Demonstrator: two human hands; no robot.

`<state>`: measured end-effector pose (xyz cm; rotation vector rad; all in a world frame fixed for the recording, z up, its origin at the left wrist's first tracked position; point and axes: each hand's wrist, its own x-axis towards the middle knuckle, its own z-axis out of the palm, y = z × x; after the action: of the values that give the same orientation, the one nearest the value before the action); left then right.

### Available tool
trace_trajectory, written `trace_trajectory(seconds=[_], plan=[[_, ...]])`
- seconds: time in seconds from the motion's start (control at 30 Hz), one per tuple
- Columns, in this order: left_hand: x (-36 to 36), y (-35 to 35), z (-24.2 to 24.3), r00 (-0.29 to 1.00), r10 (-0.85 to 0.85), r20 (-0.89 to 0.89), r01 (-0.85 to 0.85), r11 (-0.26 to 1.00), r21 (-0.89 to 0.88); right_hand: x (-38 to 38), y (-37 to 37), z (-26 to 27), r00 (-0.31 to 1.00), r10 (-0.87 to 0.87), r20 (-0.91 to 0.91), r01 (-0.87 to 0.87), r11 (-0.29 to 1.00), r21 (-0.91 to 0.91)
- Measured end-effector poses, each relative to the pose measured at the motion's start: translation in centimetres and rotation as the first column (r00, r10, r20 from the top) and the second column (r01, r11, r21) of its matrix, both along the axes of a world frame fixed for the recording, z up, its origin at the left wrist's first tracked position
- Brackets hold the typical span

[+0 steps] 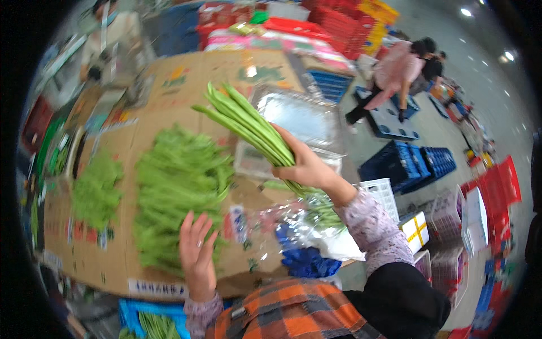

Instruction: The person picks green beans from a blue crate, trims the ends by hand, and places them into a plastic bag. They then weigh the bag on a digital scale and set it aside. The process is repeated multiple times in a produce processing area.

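My right hand [302,163] is closed around a bundle of long green bean pods [250,123], held tilted up and away from me above the table. Behind and beneath that bundle is a scale with a shiny metal plate [298,116]. My left hand [197,250] is raised with its fingers apart and nothing in it, at the near edge of a big heap of leafy greens [178,195]. Whether it touches the leaves I cannot tell. Clear plastic bags [275,218] lie right of it, beside more long green pods [324,212], partly covered by plastic.
Flattened cardboard [165,106] covers the table. A smaller heap of greens [97,190] lies left, and a blue plastic bag [311,262] near me. Below the front edge is a blue crate [131,313] with greens. Other people and stacked blue crates [394,165] are off to the right.
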<state>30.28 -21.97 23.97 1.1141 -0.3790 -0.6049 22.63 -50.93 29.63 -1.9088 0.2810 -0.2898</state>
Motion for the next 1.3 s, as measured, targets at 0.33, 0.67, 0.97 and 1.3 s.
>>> trace_trajectory(seconds=[0.33, 0.67, 0.97, 1.3], plan=[[0.5, -0.6, -1.8, 0.986, -0.064, -0.154, 0.064, 0.998, -0.001, -0.4, -16.2, -2.9, 0.941, -0.283, -0.185, 0.013, 0.578, -0.816], [0.6, -0.7, -2.7, 0.977, -0.024, -0.211, 0.020, 1.000, -0.024, -0.7, -17.1, -3.9, 0.853, -0.424, -0.302, -0.102, 0.433, -0.896], [0.4, -0.3, -3.2, 0.984, -0.067, -0.165, 0.054, 0.995, -0.081, 1.4, -5.0, -3.8, 0.981, -0.113, 0.160, 0.196, 0.610, -0.768], [0.3, 1.0, -4.7, 0.983, -0.051, -0.174, 0.033, 0.994, -0.106, -0.4, 4.5, -7.6, 0.987, 0.119, 0.105, -0.008, 0.697, -0.717]])
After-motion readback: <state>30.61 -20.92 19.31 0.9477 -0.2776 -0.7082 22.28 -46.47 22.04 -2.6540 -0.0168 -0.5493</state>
